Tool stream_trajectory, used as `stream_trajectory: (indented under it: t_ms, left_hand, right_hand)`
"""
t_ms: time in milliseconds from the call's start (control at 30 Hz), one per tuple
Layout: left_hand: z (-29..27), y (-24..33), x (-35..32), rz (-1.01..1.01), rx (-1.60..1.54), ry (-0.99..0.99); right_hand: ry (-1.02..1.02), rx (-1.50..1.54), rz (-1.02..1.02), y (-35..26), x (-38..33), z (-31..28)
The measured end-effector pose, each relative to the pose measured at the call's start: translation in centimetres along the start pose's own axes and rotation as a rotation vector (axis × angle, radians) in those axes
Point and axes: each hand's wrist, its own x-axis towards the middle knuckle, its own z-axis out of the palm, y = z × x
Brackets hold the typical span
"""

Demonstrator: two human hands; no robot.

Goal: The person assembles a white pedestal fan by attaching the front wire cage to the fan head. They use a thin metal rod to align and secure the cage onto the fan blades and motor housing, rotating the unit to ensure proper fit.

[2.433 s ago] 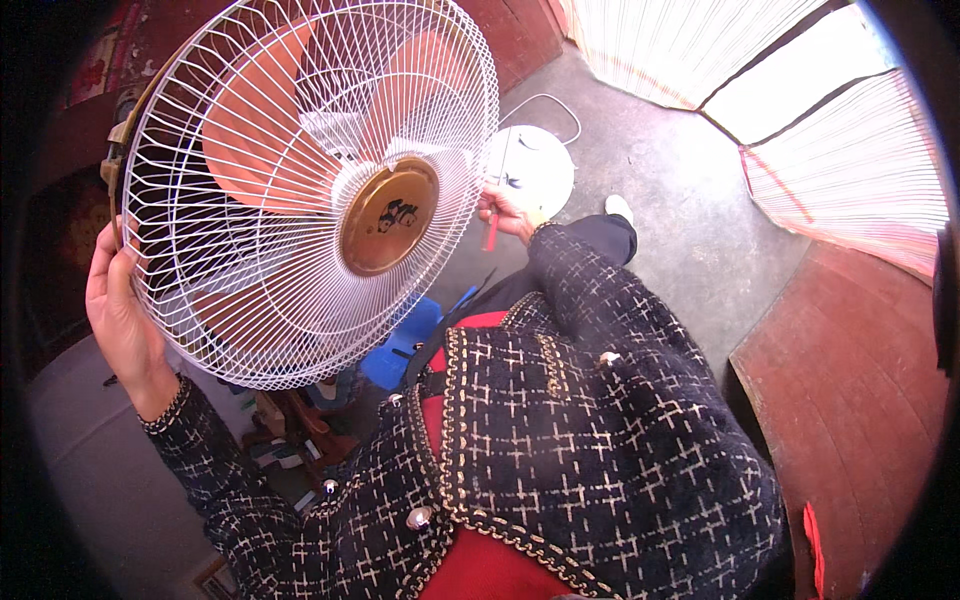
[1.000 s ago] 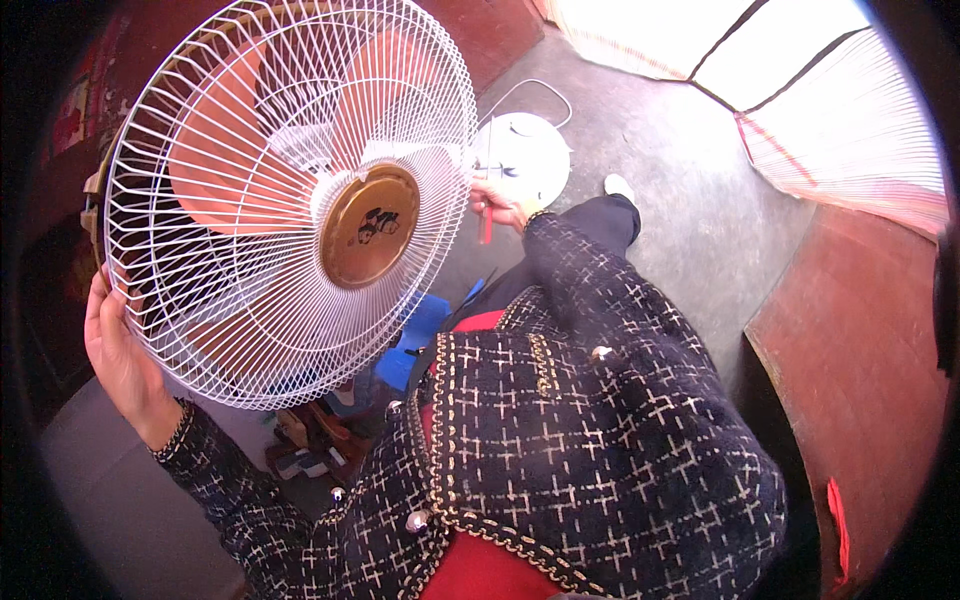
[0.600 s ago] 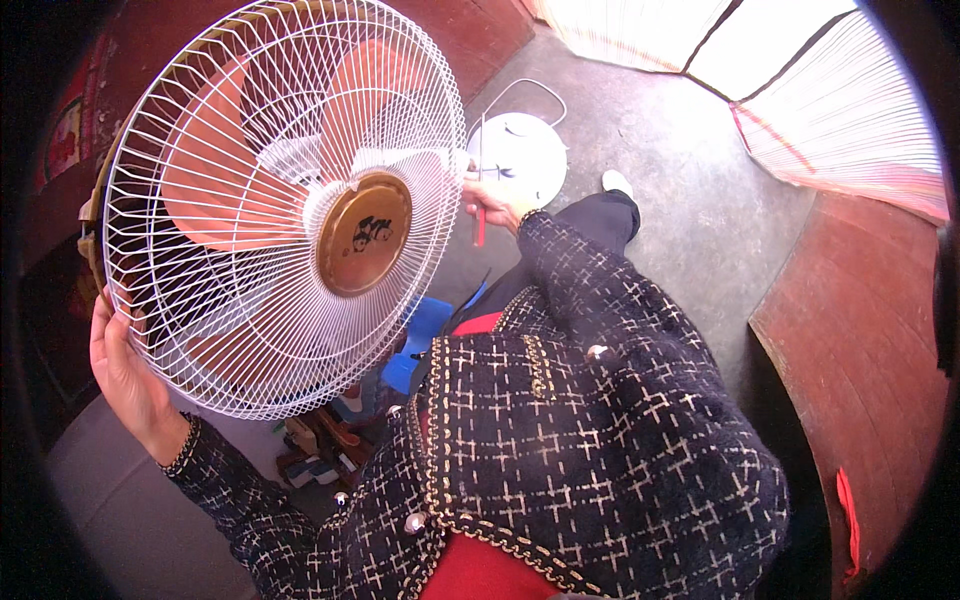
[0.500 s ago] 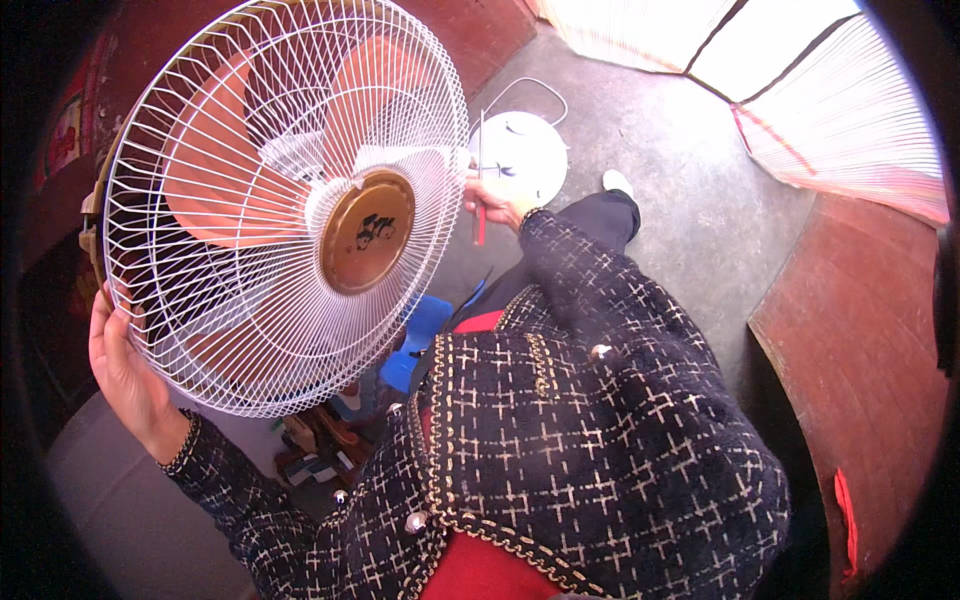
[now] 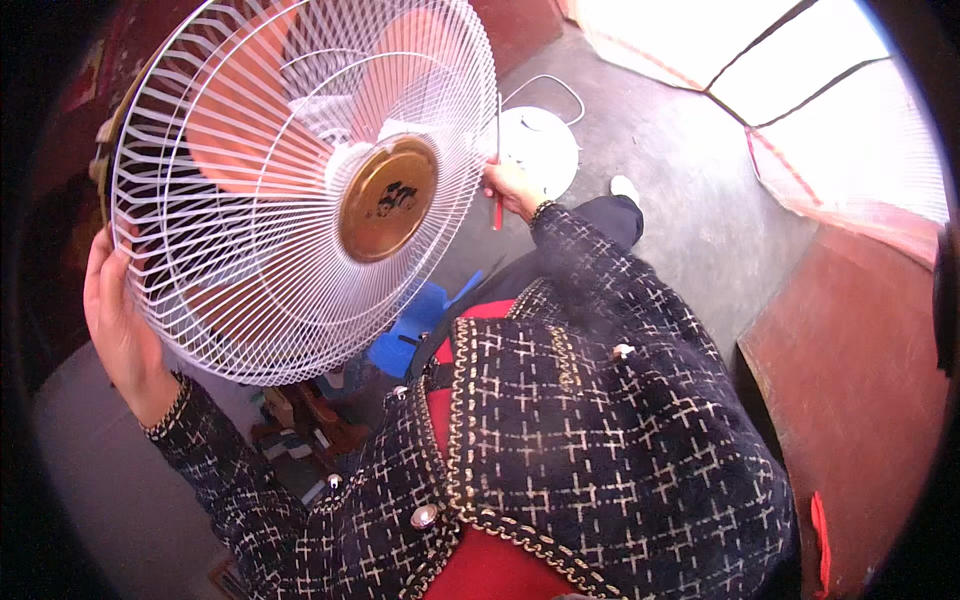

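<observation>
A large electric fan (image 5: 300, 190) with a white wire cage, orange blades and a gold centre cap fills the upper left. My left hand (image 5: 125, 320) grips the cage's lower left rim, its fingertips curled behind the wires. Close to the cage's right edge, my right hand (image 5: 515, 190) is closed around a screwdriver (image 5: 497, 212). Its red handle sticks out below my fingers and its thin shaft points up. Beyond that hand, a round white base (image 5: 550, 150) rests on the floor with a pale cord (image 5: 560, 82) looping behind it.
A blue plastic thing (image 5: 410, 325), perhaps a stool, stands below the fan. Brown and dark items (image 5: 300, 415) lie at lower left. Red-brown panels (image 5: 850, 350) rise on the right, and a bright striped curtain (image 5: 850, 140) hangs at upper right over grey concrete floor (image 5: 690, 200).
The fan and my right hand have shifted a little right and up in the picture, with the surroundings shifting too. Both hands keep their grips.
</observation>
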Motion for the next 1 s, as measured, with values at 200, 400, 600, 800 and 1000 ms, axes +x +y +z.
stream_trajectory:
  t_ms: [200,400,600,800,1000]
  left_hand:
    - [0.4,-0.4,0.4,0.026,0.046,-0.024]
    - [1.8,-0.2,-1.2,0.155,0.268,0.082]
    - [2.9,-1.2,-0.2,0.235,0.185,0.028]
    - [2.8,-0.3,0.4,0.146,0.053,-0.066]
    - [3.4,-0.2,0.2,0.139,-0.013,-0.138]
  right_hand:
    - [-0.017,-0.088,0.009,0.5,1.5,-1.4]
    - [0.01,-0.116,0.031,0.4,0.6,-0.2]
    - [0.095,-0.177,-0.043,1.1,2.8,-2.5]
    - [0.031,-0.086,-0.008,2.1,3.6,-3.7]
    - [0.026,-0.073,-0.014,2.4,3.9,-4.5]
